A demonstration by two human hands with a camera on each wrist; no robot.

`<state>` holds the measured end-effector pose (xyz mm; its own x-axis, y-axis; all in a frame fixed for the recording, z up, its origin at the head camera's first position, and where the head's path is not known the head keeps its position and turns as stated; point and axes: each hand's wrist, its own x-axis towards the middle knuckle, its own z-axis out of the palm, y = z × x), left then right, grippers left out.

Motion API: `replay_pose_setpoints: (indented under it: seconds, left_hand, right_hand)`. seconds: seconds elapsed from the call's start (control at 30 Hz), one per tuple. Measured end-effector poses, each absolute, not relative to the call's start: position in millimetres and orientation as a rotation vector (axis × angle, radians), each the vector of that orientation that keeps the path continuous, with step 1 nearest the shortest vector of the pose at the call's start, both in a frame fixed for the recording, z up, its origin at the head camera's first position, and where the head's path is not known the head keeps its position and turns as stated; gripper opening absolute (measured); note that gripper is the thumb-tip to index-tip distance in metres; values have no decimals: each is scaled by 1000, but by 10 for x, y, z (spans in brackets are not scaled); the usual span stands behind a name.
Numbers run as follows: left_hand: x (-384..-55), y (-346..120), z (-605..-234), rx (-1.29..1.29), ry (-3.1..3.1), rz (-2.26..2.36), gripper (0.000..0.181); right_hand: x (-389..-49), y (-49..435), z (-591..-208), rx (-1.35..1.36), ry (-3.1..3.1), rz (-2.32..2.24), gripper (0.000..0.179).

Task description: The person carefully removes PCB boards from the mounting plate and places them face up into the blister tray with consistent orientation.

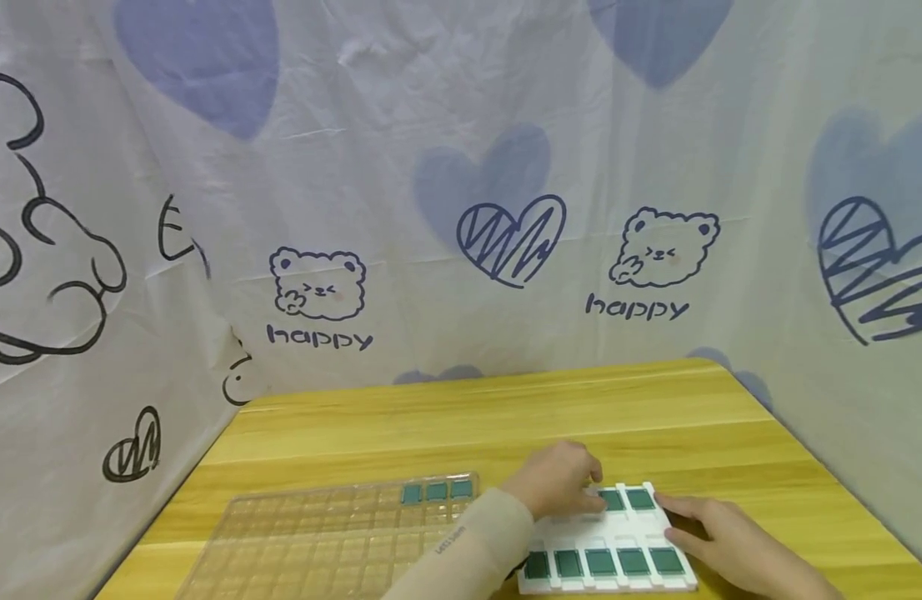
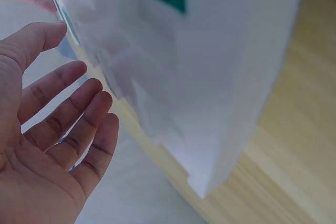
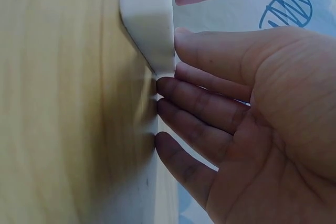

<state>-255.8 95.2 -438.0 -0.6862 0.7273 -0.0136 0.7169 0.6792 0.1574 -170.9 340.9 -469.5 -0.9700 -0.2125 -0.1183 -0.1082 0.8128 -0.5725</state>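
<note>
A white tray (image 1: 633, 527) lies on the table at the right and bears green square chips in two rows. Several chips (image 1: 600, 562) fill the front row, and two chips (image 1: 640, 498) show at the right end of the back row. My left hand (image 1: 554, 479) hangs over the back row and hides part of it. Seen from the left wrist, its fingers (image 2: 94, 98) are loosely bent and apart, with nothing between thumb and fingers. My right hand (image 1: 719, 533) touches the tray's right side, its thumb (image 3: 210, 51) against the edge and the fingers nearly straight.
Left of the white tray lies a clear plastic tray (image 1: 318, 533) with many small compartments; three green chips (image 1: 436, 491) sit in its far right corner. The yellow wood-grain table (image 1: 506, 417) is bordered by a white printed cloth (image 1: 431, 333) at the back and sides.
</note>
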Motion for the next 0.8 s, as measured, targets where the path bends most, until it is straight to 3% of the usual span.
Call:
replay_pose_setpoints:
  seconds: [0.8]
  left_hand:
    - [-2465,1212,-4387,1151,2874,120,18]
  right_hand:
    - [-1686,3422,-4683,-328,2839,-883,57]
